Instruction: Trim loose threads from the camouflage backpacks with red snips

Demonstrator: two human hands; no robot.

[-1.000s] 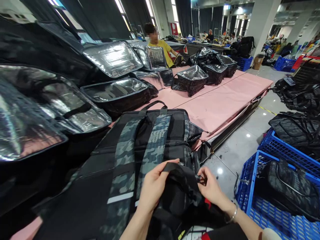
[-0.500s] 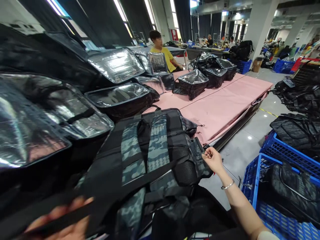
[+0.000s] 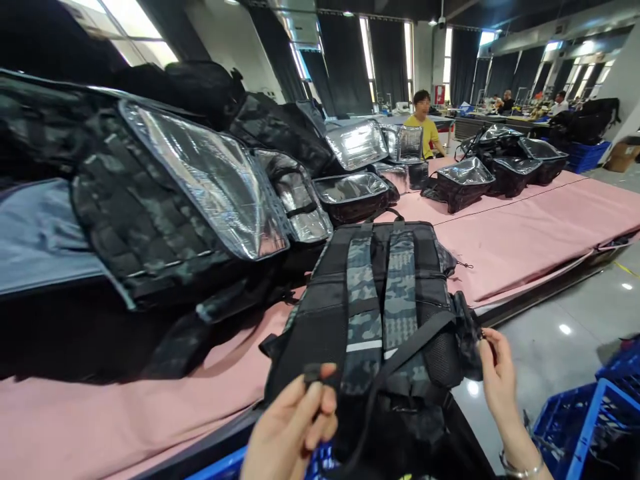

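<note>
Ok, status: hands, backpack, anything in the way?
Left hand pinching small dark piece. Right hand at side of backpack. Shoulder straps up, black strap slanting across.

The near backpack (image 3: 317, 320) looks matt black cloth, its camouflage shoulder straps (image 3: 400, 267) fabric too, its side pocket (image 3: 443, 357) rough mesh. Left, crinkled silvery lining (image 3: 215, 187) gleams. The pink table cover (image 3: 540, 247) looks smooth, dull; right, glossy floor (image 3: 555, 363), blue plastic crate (image 3: 581, 440).

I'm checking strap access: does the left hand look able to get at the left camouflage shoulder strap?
Probably yes: the left hand is near that shoulder strap, whose upper stretch lies exposed, though the hand pinches a small dark piece.
</note>
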